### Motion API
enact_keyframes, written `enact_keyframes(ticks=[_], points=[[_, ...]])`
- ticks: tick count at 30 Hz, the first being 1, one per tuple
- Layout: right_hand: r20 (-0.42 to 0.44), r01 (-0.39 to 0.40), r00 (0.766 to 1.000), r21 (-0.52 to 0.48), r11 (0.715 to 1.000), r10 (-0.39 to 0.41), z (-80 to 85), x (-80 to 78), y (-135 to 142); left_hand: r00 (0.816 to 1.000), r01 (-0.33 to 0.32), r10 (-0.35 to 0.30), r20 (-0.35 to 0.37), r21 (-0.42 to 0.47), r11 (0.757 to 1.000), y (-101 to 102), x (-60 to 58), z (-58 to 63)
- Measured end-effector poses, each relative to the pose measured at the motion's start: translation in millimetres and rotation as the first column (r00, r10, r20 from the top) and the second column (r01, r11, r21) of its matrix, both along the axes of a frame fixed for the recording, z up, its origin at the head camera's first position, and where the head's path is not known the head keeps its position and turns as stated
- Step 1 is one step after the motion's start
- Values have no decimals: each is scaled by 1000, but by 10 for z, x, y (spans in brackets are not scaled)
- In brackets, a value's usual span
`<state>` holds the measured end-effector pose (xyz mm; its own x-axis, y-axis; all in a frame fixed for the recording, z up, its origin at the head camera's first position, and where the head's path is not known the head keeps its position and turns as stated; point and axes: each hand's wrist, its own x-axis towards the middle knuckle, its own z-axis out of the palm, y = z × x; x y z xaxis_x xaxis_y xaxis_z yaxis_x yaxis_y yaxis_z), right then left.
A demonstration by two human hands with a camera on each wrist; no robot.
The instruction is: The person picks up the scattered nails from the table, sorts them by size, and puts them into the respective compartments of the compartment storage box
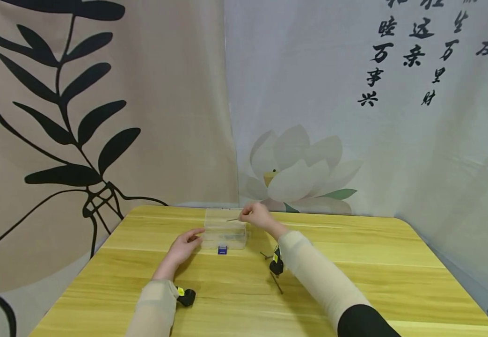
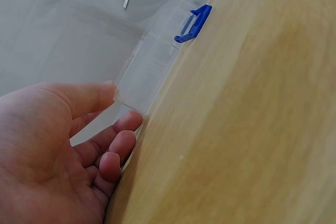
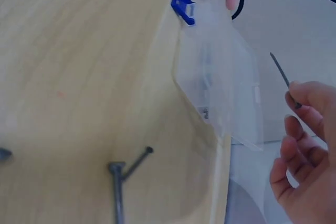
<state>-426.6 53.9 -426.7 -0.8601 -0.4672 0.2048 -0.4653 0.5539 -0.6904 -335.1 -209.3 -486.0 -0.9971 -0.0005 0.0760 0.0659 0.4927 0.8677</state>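
A clear plastic box (image 1: 210, 244) lies on the table with its lid (image 1: 215, 216) raised at the back and a blue latch (image 1: 222, 250) at its front. At the box's left end, my left hand (image 1: 183, 245) holds the corner, thumb at the upper edge and fingertips low by the tabletop. Above the lid side, my right hand (image 1: 257, 215) pinches a thin nail (image 3: 279, 69) by its head end between thumb and forefinger, its point reaching out toward the left. Small metal pieces (image 3: 205, 113) show through the box wall in the right wrist view.
To the right of the box, several loose nails (image 1: 276, 283) lie on the wooden table (image 1: 378, 271), partly near my right forearm. Black wrist cameras (image 1: 186, 297) hang beneath both sleeves. Printed cloth (image 1: 176, 117) hangs behind the table's back edge.
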Motion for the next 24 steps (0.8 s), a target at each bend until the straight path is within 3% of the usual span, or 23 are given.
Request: enact_keyframes(ticks=[24], points=[[54, 16, 998, 112, 994, -22, -181, 95, -128, 1000, -7, 7, 10, 5, 1000, -13, -4, -16]])
